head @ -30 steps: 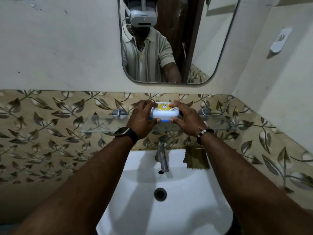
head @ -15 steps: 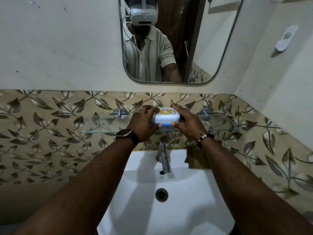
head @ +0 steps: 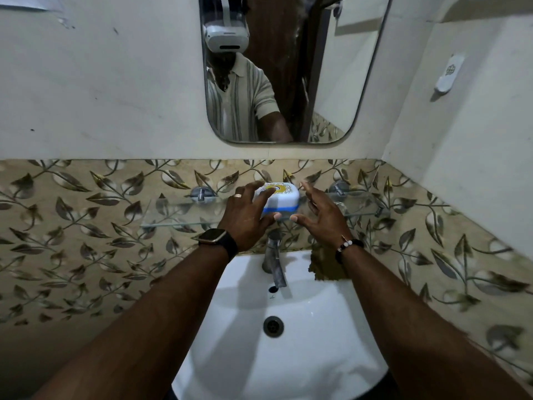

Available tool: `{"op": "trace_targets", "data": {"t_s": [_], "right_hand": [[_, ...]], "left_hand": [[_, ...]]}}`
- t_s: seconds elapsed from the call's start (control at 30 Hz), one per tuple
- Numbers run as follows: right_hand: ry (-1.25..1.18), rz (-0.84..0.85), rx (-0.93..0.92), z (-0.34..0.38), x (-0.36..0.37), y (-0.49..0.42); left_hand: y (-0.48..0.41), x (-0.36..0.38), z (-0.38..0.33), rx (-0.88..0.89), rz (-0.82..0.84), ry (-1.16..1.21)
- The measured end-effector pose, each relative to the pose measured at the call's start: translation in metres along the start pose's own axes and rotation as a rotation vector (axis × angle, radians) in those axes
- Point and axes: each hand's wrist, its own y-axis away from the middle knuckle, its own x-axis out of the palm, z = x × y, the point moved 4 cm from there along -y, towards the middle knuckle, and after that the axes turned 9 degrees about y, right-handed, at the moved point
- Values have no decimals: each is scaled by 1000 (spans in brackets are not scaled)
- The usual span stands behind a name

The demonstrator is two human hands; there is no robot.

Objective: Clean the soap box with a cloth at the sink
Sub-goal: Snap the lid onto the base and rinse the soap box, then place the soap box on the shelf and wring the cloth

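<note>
One soap box [head: 281, 199] sits on the glass shelf [head: 178, 215], with your two hands flanking it. Your left hand [head: 245, 217] lays straight fingers on the lid, and your right hand [head: 323, 217] is spread loose just beside it. One cloth [head: 326, 268] lies on the white sink [head: 302, 356] rim by the single tap [head: 274, 261], with leaf-patterned tiles [head: 86, 226] behind.

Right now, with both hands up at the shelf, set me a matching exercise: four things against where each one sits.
Things:
1. soap box
2. cloth
3. watch
4. bead bracelet

Places:
A. right wrist
B. glass shelf
C. left wrist
D. sink rim, right of the tap

Pairs: 1-B, 2-D, 3-C, 4-A.
</note>
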Motion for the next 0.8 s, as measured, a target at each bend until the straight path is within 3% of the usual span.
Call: {"op": "trace_targets", "data": {"t_s": [0.43, 0.8], "right_hand": [[42, -17, 31, 11, -14, 79], [223, 92, 149, -27, -17, 160]], "left_hand": [[59, 27, -48, 124, 56, 9], [94, 87, -76, 188, 203, 118]]}}
